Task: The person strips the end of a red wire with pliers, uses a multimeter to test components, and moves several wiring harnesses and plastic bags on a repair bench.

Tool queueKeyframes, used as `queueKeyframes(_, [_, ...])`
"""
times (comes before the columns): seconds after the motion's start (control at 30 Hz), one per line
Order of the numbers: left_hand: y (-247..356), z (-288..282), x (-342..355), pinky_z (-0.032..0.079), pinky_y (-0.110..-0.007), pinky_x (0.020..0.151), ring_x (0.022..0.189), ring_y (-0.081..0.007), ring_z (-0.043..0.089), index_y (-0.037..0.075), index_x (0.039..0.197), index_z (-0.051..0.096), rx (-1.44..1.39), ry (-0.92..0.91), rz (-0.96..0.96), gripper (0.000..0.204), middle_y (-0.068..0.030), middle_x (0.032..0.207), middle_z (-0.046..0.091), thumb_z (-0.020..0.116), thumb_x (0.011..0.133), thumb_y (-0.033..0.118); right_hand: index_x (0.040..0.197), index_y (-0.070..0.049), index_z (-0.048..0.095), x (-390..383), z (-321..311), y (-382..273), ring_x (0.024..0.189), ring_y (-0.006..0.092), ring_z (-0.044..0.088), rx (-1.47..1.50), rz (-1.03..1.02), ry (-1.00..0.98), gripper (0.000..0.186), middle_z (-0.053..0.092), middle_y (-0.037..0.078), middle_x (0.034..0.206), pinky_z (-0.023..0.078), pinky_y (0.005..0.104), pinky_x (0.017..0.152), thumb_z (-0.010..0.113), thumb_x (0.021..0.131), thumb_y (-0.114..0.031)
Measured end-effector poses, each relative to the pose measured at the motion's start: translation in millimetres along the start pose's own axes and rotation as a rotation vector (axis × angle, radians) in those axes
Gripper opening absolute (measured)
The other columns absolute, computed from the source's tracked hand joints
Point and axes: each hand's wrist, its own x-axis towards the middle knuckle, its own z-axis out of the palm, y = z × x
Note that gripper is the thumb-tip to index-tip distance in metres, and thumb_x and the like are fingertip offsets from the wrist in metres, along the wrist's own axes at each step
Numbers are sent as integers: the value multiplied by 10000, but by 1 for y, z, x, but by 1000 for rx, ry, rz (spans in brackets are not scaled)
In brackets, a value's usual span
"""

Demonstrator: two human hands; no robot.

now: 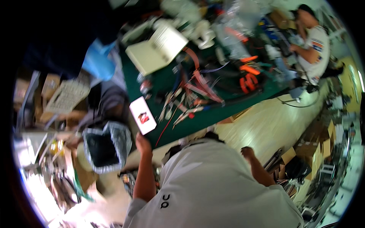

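Note:
My left hand (143, 144) grips the lower end of a white-screened phone (143, 116) at the left front edge of a green-topped table (182, 131). A small red picture shows on the screen, and my fingers are partly hidden behind the phone. Right of it lie several hand tools (186, 110) and a thin red wire (166, 127). An open notebook (152, 49) rests farther back. My right hand (248, 153) hangs low beside my body, away from the table; its fingers are too blurred to make out, and no object shows in it.
Orange-handled tools (249, 70) and clear plastic bags (243, 19) crowd the table's back and right. A lined bin (106, 148) stands left of me. Cardboard boxes (313, 155) line the right side. Another person (313, 49) is at the far right end of the table.

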Motion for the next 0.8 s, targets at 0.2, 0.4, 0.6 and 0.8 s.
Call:
queueKeyframes(0.2, [-2,0,4,444,-345,871,922,-236,558,-39,1176,569,-257,14,-252,477,-145,1066,634,376,1028,372,949,-82,730,-28,16,-69,823,316,668,-103,171,47,249,709,140,927,539,397,736,520,856,-177])
queueKeyframes(0.4, [8,3,3,434,-366,844,871,-260,532,-65,1161,549,-256,22,-304,478,-164,1037,613,386,997,354,823,-60,715,-37,31,-66,857,389,641,-34,225,85,284,679,203,889,518,450,772,501,829,-247])
queueKeyframes(0.6, [18,1,1,434,-371,877,960,-262,563,-41,1219,547,-216,20,-236,470,-153,1126,609,382,987,333,809,-34,691,-43,35,-71,875,417,623,-64,201,104,287,667,217,903,516,448,778,489,827,-237])
queueKeyframes(0.8, [11,0,5,426,-368,905,974,-283,559,-72,1242,531,-218,6,-214,518,-191,1160,602,374,997,357,818,-3,678,-38,33,-84,909,440,609,-48,154,141,305,655,244,940,504,464,806,472,828,-228])
